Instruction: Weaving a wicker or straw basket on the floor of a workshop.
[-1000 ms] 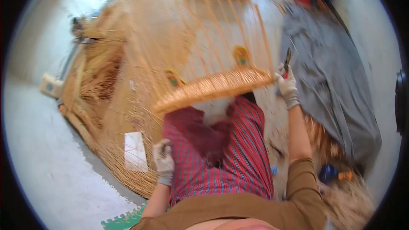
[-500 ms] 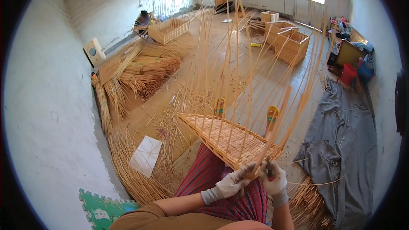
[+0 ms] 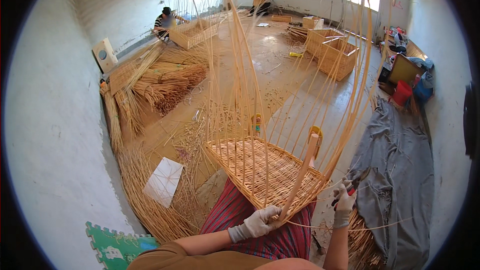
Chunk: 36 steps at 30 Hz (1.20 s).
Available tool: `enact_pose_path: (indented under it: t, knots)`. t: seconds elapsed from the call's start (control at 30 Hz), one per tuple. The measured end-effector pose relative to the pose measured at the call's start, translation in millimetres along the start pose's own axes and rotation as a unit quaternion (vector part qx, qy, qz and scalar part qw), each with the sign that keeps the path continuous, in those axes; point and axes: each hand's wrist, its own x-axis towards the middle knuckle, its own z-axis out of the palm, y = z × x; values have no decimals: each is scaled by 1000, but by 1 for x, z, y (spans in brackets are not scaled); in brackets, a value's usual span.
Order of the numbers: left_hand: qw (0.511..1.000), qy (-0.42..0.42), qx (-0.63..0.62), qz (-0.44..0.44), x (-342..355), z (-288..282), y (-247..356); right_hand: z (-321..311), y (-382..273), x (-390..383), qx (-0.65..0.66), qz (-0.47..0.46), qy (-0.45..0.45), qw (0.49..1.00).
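Observation:
A flat woven wicker basket base (image 3: 265, 165) rests tilted across my lap, with tall thin willow rods (image 3: 240, 70) standing up from its edges. My left hand (image 3: 262, 221), in a pale work glove, is closed on the base's near corner. Beside its fingers a thick wooden post (image 3: 302, 175) rises from that corner. Right of the base, my gloved right hand (image 3: 344, 200) holds red-handled shears (image 3: 352, 190), their dark jaws pointing up and away. A few thin loose rods (image 3: 370, 228) stretch rightward from the near corner.
Bundles of willow rods (image 3: 172, 82) and loose rods (image 3: 150, 205) lie to the left. Grey cloth (image 3: 395, 170) covers the floor at right, over cut rods. Finished wicker boxes (image 3: 340, 60) stand farther back. Two other people (image 3: 164, 22) work near the far walls.
My right hand has moved right, away from the near corner and my left hand, with the shears. The base has turned and its woven face shows more. My left hand stays at the corner.

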Motion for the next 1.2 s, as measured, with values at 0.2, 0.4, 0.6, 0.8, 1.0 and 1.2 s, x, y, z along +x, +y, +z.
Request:
enact_pose_path:
  t: [0.2, 0.4, 0.6, 0.8, 1.0, 1.2]
  knots:
    - [997, -66, 2, -50, -26, -9, -8, -3, 37, 30, 56, 110, 7, 992]
    - [998, -68, 2, -19, -45, -6, -9, -51, 74, 22, 135, 140, 20, 981]
    - [998, 7, -19, -58, -39, -23, 10, -77, 58, -17, 174, 110, 48, 977]
    - [989, 109, -100, 22, 8, -91, 5, -28, -3, -35, 161, 35, -16, 986]
    - [987, 126, -77, -58, 75, -170, -29, 63, -32, -3, 63, 44, -25, 997]
    - [984, 163, 1, -72, 80, -168, -27, 52, -17, 6, 55, 60, -40, 996]
